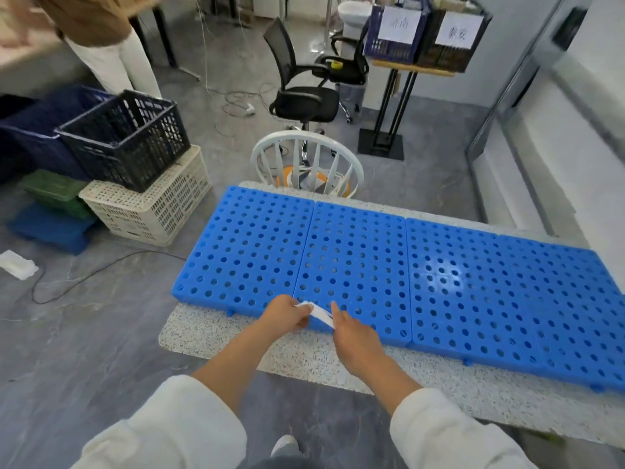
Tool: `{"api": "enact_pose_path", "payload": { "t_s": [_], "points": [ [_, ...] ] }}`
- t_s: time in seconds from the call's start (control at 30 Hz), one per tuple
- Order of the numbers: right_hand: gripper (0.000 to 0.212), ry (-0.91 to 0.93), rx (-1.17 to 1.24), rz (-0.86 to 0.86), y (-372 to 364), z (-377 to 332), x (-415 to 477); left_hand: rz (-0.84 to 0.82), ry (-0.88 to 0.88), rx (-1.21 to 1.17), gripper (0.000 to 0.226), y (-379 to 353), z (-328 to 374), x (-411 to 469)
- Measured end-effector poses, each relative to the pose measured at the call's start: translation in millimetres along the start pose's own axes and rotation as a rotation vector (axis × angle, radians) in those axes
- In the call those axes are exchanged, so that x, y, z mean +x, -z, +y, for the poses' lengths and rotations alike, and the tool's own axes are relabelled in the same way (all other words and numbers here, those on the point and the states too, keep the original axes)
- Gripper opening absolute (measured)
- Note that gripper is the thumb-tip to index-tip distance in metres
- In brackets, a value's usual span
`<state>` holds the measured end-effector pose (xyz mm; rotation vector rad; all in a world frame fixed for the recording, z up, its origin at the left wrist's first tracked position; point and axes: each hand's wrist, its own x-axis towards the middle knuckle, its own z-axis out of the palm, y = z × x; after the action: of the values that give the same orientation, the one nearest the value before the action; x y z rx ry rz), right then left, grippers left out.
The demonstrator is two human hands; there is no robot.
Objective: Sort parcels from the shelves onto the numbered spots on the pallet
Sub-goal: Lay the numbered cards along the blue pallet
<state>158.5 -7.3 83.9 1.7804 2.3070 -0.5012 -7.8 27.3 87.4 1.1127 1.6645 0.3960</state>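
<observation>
A long blue perforated pallet (439,275) made of several joined panels lies on a speckled grey table (311,363). At its near edge, by the seam of the first two panels, my left hand (287,314) pinches one end of a small white paper strip (319,311). My right hand (351,336) holds the strip's other end, with one finger stretched out along it. No parcels and no number marks show on the pallet.
A black crate (128,140) sits on a cream crate (152,211) at the left, beside blue and green bins. A white chair (307,164) and a black office chair (304,96) stand behind the table. Labelled crates (422,32) rest on a stand. A person (101,38) stands far left.
</observation>
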Motion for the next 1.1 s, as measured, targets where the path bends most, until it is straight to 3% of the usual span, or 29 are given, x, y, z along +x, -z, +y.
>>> {"api": "enact_pose_path", "payload": {
  "t_s": [0.13, 0.37, 0.5, 0.6, 0.73, 0.93, 1.1],
  "points": [
    [0.076, -0.032, 0.025, 0.111, 39, -11, 8, 0.047, 0.005, -0.374, 0.047, 16, 34, -7],
    [0.072, 0.077, 0.157, 0.319, 92, -32, 19, 0.227, -0.103, -0.729, 0.027, 24, 80, -28],
    [0.079, 0.046, 0.539, 0.189, 115, -35, 19, 0.256, -0.166, -0.530, 0.023, 45, 82, -31],
    [0.062, -0.049, 0.848, 0.231, 124, -32, 21, 0.227, -0.256, -0.452, 0.018, 61, 79, -34],
    [0.034, -0.143, 1.031, 0.308, 126, -24, 23, 0.203, -0.278, -0.531, 0.014, 69, 81, -33],
    [0.034, -0.313, 1.354, 0.333, 122, -16, 20, 0.169, -0.240, -0.616, 0.037, 42, 92, -35],
    [0.034, -0.436, 1.466, 0.397, 124, 16, 10, 0.049, -0.277, -0.605, 0.027, 11, 111, -35]
  ]
}}
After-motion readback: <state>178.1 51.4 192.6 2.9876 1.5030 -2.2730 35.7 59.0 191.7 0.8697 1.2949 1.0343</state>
